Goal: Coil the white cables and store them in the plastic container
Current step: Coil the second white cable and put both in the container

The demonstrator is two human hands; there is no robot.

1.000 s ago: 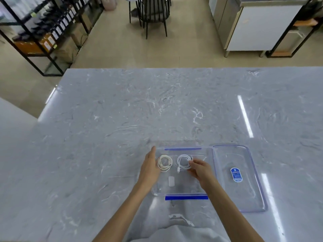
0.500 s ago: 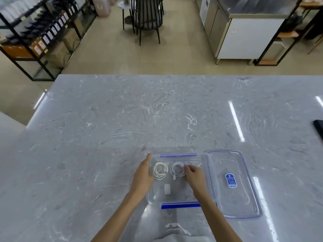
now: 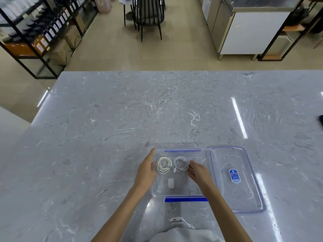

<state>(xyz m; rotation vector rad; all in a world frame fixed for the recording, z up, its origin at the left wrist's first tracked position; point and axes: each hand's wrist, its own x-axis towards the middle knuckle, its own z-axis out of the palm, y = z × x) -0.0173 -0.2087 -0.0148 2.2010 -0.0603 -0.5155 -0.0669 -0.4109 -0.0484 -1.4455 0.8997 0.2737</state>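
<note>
A clear plastic container (image 3: 199, 155) with blue clips stands on the marble table in front of me. Two coiled white cables lie side by side in its far half: a cream coil (image 3: 164, 165) on the left and a whiter coil (image 3: 181, 164) on the right. A small white adapter (image 3: 171, 183) lies nearer me inside. My left hand (image 3: 146, 170) rests with straight fingers against the container's left wall. My right hand (image 3: 199, 172) is inside the container, its fingertips at the right edge of the whiter coil; whether they pinch it is unclear.
The container's clear lid (image 3: 236, 179) with a blue label lies flat just right of the container. A dark object (image 3: 321, 120) sits at the table's right edge. Beyond the table's far edge are shelving, a chair and a cabinet.
The view has tilted up, so the container sits lower in frame. Both hands stay at the container; the right hand remains by the whiter coil.
</note>
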